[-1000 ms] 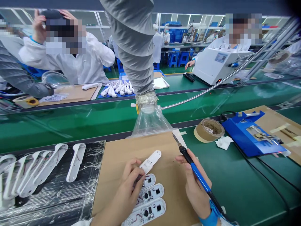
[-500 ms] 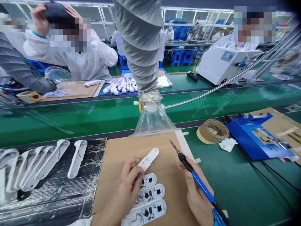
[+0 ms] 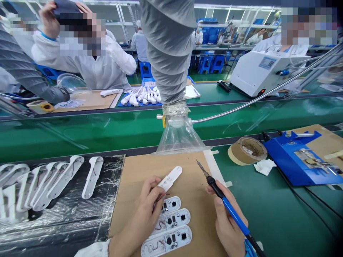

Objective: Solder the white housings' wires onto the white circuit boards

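Observation:
My left hand (image 3: 150, 203) pinches a slim white part (image 3: 172, 178) with a rounded end; thin red wires show by my fingertips, and its near end is hidden by the hand. Just below lie three white elongated housings (image 3: 168, 241) with circuit boards and wires in them, on the brown cardboard (image 3: 198, 214). In my right hand (image 3: 230, 225) is a blue soldering iron (image 3: 235, 216), gripped like a pen. Its metal tip points up and left, above the cardboard and apart from the white part.
A clear extraction hood (image 3: 179, 137) hangs over the cardboard's far edge. White curved shells (image 3: 59, 187) lie on the black mat (image 3: 80, 228) at left. To the right are a tape roll (image 3: 248, 150), white tissue (image 3: 264, 166) and a blue metal stand (image 3: 297, 157). A co-worker (image 3: 88, 64) sits opposite.
The whole view has shifted slightly to the right. Both hands keep their grips, and more red wire now shows beside my left fingertips.

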Tool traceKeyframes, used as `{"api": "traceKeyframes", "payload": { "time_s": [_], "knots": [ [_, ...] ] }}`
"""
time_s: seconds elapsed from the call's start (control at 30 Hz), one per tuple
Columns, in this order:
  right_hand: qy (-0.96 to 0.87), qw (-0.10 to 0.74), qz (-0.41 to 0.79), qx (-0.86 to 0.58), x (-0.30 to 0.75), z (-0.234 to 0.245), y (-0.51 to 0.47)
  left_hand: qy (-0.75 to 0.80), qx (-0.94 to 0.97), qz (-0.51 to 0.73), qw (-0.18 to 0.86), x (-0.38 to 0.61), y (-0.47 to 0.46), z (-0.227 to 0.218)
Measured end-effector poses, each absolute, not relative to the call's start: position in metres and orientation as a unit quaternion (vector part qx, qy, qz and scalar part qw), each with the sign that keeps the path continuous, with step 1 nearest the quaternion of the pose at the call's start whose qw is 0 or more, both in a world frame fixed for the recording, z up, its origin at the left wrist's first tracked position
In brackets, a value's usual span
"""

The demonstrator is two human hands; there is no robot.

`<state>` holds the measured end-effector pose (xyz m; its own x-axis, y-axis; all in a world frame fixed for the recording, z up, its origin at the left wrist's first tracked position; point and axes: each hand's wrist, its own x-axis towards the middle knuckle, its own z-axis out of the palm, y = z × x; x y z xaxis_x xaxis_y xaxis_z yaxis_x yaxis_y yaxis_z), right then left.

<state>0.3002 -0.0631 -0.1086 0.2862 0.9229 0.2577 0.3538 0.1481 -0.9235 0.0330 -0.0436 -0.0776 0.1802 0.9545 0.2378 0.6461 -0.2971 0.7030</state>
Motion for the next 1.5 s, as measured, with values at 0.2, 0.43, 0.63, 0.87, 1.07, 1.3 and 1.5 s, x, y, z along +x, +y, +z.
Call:
{"api": "traceKeyframes", "payload": {
  "time_s": [0.2,0.43,0.63,0.87,1.07,1.3,1.5],
  "knots": [
    [-0.531,0.570,0.258,-0.572,0.299,-0.101,-0.068,0.536,0.753,0.312,0.222,0.034,-0.049,-0.079],
    [-0.489,0.555,0.316,-0.594,0.296,-0.094,-0.089,0.566,0.770,0.245,0.164,0.051,-0.059,-0.078],
    [-0.481,0.550,0.300,-0.613,0.304,-0.092,-0.101,0.565,0.793,0.208,0.098,0.068,-0.059,-0.075],
    [-0.457,0.569,0.345,-0.590,0.305,-0.093,-0.098,0.544,0.812,0.203,0.061,0.073,-0.056,-0.076],
    [-0.448,0.567,0.366,-0.587,0.297,-0.084,-0.089,0.547,0.809,0.205,0.058,0.075,-0.054,-0.075],
    [-0.445,0.553,0.370,-0.600,0.292,-0.081,-0.084,0.553,0.808,0.193,0.061,0.074,-0.055,-0.074],
    [-0.454,0.542,0.385,-0.593,0.292,-0.080,-0.085,0.546,0.813,0.197,0.051,0.075,-0.055,-0.075]
  ]
}}
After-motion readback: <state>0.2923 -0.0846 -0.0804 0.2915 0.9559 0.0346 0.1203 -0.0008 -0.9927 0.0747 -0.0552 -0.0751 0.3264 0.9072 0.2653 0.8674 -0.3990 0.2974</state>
